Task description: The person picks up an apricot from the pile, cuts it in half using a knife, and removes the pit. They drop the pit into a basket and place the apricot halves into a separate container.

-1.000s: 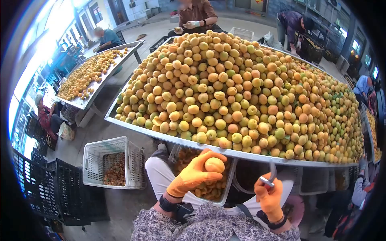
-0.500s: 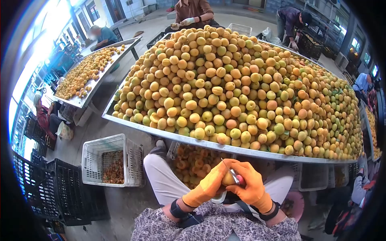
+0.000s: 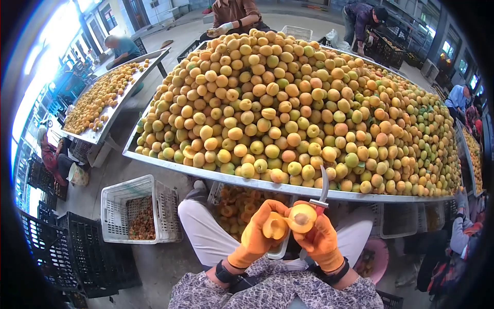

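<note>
My left hand [image 3: 257, 236], in an orange glove, grips an apricot half [image 3: 275, 226] with its cut face showing. Beside it my right hand [image 3: 321, 243], gloved alike, pinches the other half [image 3: 302, 217], where the brown pit seems to sit in the flesh. The same hand also holds a small knife [image 3: 324, 186], its curved blade pointing up and away from me. Both hands are above my lap, just short of the metal table [image 3: 231, 181] heaped with whole apricots [image 3: 288, 118]. Under the table edge, between my knees, a container holds cut apricots [image 3: 231, 211].
A white crate [image 3: 166, 210] with brown bits inside stands on the floor to the left, near stacked black crates [image 3: 87, 242]. At right is a pink basin [image 3: 382, 260]. Another apricot table [image 3: 116, 105] stands at far left. Several people work around; one [image 3: 239, 15] sits across the heap.
The apricot between my hands has come apart into two halves, one now in each hand. The knife has swung from the fruit to point upward. The view has shifted slightly.
</note>
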`<control>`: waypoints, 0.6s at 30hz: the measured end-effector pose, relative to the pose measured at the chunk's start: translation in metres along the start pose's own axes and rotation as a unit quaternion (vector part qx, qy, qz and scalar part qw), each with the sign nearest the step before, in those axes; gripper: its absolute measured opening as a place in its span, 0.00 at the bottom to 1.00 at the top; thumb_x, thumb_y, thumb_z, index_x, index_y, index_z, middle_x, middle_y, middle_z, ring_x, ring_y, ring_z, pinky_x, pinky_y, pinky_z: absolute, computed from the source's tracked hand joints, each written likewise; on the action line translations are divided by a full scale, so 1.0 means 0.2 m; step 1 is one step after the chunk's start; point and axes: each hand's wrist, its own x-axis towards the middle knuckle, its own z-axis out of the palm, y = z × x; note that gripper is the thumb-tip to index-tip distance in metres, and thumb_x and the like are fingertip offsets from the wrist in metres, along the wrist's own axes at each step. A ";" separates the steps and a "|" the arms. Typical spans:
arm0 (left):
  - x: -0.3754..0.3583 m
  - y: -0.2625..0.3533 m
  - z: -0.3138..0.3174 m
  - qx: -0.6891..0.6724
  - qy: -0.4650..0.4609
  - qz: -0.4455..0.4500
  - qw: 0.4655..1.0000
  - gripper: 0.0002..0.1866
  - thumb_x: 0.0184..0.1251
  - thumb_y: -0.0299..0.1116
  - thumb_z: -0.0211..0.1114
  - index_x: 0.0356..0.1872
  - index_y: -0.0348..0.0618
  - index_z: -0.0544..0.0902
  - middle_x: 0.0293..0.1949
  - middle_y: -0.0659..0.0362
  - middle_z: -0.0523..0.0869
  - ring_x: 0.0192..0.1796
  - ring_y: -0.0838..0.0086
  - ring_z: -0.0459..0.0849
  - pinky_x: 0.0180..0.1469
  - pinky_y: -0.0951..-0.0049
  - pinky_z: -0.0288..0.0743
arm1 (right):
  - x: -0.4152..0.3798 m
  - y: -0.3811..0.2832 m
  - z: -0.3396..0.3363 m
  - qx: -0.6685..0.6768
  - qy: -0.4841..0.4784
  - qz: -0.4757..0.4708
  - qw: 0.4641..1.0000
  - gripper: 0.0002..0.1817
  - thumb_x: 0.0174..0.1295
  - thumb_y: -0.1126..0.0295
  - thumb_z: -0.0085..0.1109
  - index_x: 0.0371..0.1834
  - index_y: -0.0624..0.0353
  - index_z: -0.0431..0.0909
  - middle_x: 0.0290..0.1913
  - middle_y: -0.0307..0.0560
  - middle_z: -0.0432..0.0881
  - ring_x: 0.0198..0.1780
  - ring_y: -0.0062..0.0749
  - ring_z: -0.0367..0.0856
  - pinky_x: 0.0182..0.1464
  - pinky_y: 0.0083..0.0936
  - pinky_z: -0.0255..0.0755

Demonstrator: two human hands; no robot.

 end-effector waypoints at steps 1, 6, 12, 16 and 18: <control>-0.01 0.01 -0.01 0.000 0.003 -0.001 1.000 0.27 0.74 0.63 0.44 0.48 0.47 0.73 0.29 0.61 0.80 0.22 0.81 0.72 0.21 0.83 0.57 | 0.00 0.00 0.01 0.002 0.001 0.003 1.000 0.32 0.65 0.58 0.60 0.66 0.66 0.64 0.50 0.53 0.80 0.30 0.26 0.80 0.18 0.13 0.65; -0.06 0.03 0.00 0.055 0.053 -0.015 0.997 0.28 0.72 0.63 0.48 0.45 0.45 0.74 0.28 0.56 0.80 0.23 0.75 0.75 0.22 0.79 0.61 | 0.05 0.03 0.02 -0.153 0.001 0.020 0.988 0.29 0.55 0.73 0.62 0.62 0.66 0.68 0.45 0.51 0.80 0.20 0.24 0.74 0.16 0.15 0.62; -0.04 0.00 -0.16 -0.103 -0.017 -0.041 0.994 0.27 0.74 0.61 0.44 0.45 0.45 0.74 0.22 0.54 0.77 0.19 0.74 0.70 0.21 0.76 0.61 | 0.02 0.00 0.08 -0.051 0.000 0.002 0.999 0.27 0.54 0.71 0.67 0.56 0.66 0.70 0.42 0.49 0.81 0.25 0.22 0.79 0.15 0.08 0.60; -0.04 0.01 -0.20 -0.126 -0.029 -0.030 0.991 0.27 0.75 0.60 0.42 0.46 0.45 0.75 0.19 0.52 0.76 0.18 0.71 0.68 0.20 0.72 0.61 | 0.02 -0.03 0.05 -0.151 -0.035 -0.021 0.988 0.36 0.42 0.73 0.79 0.55 0.65 0.68 0.51 0.53 0.79 0.38 0.31 0.83 0.34 0.20 0.78; -0.07 0.01 -0.16 -0.042 0.015 -0.022 0.999 0.27 0.75 0.61 0.43 0.45 0.46 0.75 0.22 0.54 0.77 0.20 0.72 0.72 0.22 0.76 0.63 | 0.02 0.04 0.06 -0.308 0.023 -0.071 0.949 0.39 0.39 0.78 0.80 0.55 0.63 0.66 0.52 0.52 0.79 0.48 0.31 0.81 0.51 0.27 0.77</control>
